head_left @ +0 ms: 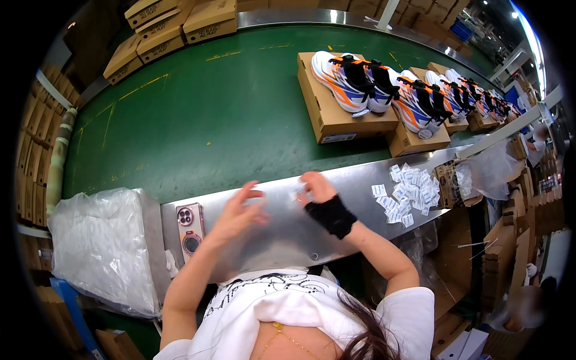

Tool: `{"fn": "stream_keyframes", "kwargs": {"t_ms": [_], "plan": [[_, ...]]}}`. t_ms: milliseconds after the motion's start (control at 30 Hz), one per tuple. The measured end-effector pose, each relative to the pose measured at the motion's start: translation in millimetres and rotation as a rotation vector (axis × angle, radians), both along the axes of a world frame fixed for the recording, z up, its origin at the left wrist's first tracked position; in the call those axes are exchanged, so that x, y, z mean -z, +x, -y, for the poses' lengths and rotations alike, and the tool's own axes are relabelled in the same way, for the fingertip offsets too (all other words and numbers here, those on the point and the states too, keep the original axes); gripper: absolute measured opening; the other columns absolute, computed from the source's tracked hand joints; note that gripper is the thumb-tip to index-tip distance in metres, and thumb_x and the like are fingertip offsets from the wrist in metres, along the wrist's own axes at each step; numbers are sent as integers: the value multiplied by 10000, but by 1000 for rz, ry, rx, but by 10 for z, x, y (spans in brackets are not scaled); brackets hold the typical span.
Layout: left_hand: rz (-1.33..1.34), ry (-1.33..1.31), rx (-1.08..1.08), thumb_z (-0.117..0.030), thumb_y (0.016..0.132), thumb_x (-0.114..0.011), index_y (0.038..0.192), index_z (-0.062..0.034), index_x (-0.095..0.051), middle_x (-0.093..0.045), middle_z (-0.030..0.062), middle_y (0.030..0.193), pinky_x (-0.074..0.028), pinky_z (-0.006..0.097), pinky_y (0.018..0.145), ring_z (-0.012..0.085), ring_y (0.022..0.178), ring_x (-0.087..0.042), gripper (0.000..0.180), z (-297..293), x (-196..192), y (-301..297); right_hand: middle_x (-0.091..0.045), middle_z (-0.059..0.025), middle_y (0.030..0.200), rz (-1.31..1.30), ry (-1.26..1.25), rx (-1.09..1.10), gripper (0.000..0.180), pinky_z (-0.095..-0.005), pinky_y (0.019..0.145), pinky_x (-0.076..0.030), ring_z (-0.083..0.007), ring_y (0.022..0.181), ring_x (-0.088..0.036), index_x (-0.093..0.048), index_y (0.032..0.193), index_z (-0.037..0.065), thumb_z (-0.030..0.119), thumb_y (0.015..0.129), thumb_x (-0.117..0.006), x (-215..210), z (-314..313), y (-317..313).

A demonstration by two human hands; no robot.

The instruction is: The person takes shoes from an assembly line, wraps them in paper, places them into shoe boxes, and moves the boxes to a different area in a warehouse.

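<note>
Sachets (408, 193), small and white, lie in a loose heap on the steel ledge (282, 231) at about three o'clock from your hands, well apart from them. At nine o'clock a phone (189, 228) lies flat on the same ledge, camera side up, and past it a clear plastic bag (102, 249) full of white packets bulges over the ledge's left end. Beyond the ledge, at twelve to two o'clock, the green conveyor belt (198, 114) carries open shoe boxes (336, 111) with white, orange and blue sneakers (348, 78) resting on top, trailing away to the upper right.

Your left hand (240, 211) hovers just above the ledge with fingers spread and curled, gripping nothing. Your right hand (318, 187), in a black wrist wrap (331, 215), pinches one small sachet (299, 196) between thumb and fingertips; motion blur hides the finer detail. That sachet sits between your two hands, over the middle of the ledge.

Bare steel shows under and between your hands, bounded by the phone at left, the heap at right, and the belt's edge at twelve o'clock.
</note>
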State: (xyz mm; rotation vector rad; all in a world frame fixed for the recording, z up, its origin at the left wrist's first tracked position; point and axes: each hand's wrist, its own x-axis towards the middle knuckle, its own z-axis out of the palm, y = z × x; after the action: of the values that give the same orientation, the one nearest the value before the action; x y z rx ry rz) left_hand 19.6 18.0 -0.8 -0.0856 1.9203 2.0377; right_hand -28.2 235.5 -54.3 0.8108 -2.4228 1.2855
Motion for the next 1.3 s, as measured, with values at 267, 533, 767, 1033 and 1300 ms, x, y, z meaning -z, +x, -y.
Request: {"fn": "stream_keyframes", "kwargs": {"t_ms": [267,533,767,1033,1300], "plan": [[199,180,-122,-172,840,-529,920,-5,-505,-545,55,664,-448,259,437,141,495,-541,186,41,373,-206,-498,-139,1087,-395,467,142,493,-404,743,-399,-301,972,-481,-562,972,122,315,546,-719,-813,-221,-877],[275,243,-485,-119,832,-515,966,-20,-484,-543,83,780,-487,278,473,186,626,-586,170,596,421,111,-552,-131,1050,233,742,420,586,-478,913,-226,-250,987,-521,-516,1112,199,485,617,-643,-1286,-1087,-2014],[68,138,-435,2,790,-424,982,3,-481,-536,81,836,-507,289,577,186,702,-587,201,693,151,30,-601,-125,866,126,847,324,453,-357,742,-419,-261,869,-561,-620,886,121,490,622,-631,-1668,-728,-1467],[-740,-249,-418,-77,801,-454,885,38,-568,-573,69,728,-423,203,528,95,618,-537,184,322,-1045,-462,-591,-138,735,194,693,-178,496,-283,659,-438,-204,711,-578,-610,875,13,391,579,-735,-2445,53,-451],[-464,-285,-146,-212,739,-608,762,59,-602,-542,13,582,-373,200,457,36,525,-455,272,295,-965,-471,-572,-145,695,73,661,-517,546,-280,636,-442,-220,695,-580,-589,888,-20,379,558,-762,-2304,409,-240]]}}
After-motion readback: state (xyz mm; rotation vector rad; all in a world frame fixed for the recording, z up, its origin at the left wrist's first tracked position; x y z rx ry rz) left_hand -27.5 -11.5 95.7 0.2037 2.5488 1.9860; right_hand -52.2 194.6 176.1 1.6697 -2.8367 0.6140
